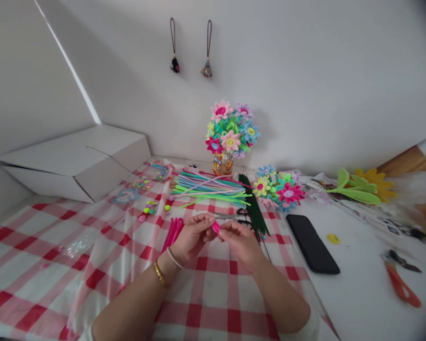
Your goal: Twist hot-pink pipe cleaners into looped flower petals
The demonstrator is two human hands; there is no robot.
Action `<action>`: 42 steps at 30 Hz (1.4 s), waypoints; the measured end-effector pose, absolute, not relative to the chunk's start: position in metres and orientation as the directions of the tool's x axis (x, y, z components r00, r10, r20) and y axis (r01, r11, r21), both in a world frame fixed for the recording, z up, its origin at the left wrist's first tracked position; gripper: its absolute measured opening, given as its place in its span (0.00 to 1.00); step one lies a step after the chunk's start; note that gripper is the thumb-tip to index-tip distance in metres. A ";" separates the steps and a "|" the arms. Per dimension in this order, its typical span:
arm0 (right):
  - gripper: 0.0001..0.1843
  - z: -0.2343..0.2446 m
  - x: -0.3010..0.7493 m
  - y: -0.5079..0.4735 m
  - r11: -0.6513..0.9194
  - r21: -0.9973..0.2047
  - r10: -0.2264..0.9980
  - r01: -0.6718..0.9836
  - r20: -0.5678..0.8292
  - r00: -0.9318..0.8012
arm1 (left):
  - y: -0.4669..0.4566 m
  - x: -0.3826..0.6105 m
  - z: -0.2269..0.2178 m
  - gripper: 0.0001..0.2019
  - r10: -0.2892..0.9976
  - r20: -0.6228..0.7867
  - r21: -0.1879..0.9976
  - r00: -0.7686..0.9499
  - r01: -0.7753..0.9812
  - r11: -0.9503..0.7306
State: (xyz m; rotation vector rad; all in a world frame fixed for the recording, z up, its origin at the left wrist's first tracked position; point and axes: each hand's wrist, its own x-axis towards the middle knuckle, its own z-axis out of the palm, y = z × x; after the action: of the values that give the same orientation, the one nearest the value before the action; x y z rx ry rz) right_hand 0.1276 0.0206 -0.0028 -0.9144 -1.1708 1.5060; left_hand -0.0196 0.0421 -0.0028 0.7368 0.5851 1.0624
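1. Pink fuzzy piece [216, 228] sits right between the two sets of fingertips, above the checked tablecloth [213, 303], with its bright middle showing in the gap between the hands.
2. Left hand [192, 237]: the thumb and index finger are closed on the piece's upper left side, and the other fingers curl in behind. How far the piece reaches behind these fingers cannot be told.
3. Right hand [244, 245]: thumb and fingers are pinched together at the piece's lower right side, touching it. The fingertips of both hands nearly meet around it.
4. Just beside the left wrist, a bunch of pink fuzzy strips [173, 232] lies on the cloth, partly covered by the hand.
5. Black-handled scissors [244, 222] lie just beyond the right hand, their blades pointing left; dark green stems [256, 208] lie beside the handles.
6. Farther off, a pile of coloured fuzzy stems [206, 187] lies across the cloth, with small pom-poms [151, 208] to its left and loose fuzzy flowers [289, 193] to its right.
7. A black phone [310, 244] lies to the right of the right hand, well apart from the piece.
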 end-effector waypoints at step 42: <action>0.05 0.006 0.134 0.016 0.032 -0.998 0.976 0.060 0.018 -0.219 | 0.036 -0.022 0.003 0.07 0.904 -0.077 0.849 0.420 -0.448 0.280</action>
State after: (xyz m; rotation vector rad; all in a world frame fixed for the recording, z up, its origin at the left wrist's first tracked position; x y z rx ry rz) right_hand 0.1342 0.0159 0.0057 -1.1247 -1.4293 1.3196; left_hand -0.0217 0.0361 0.0025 0.8599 0.6362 0.9924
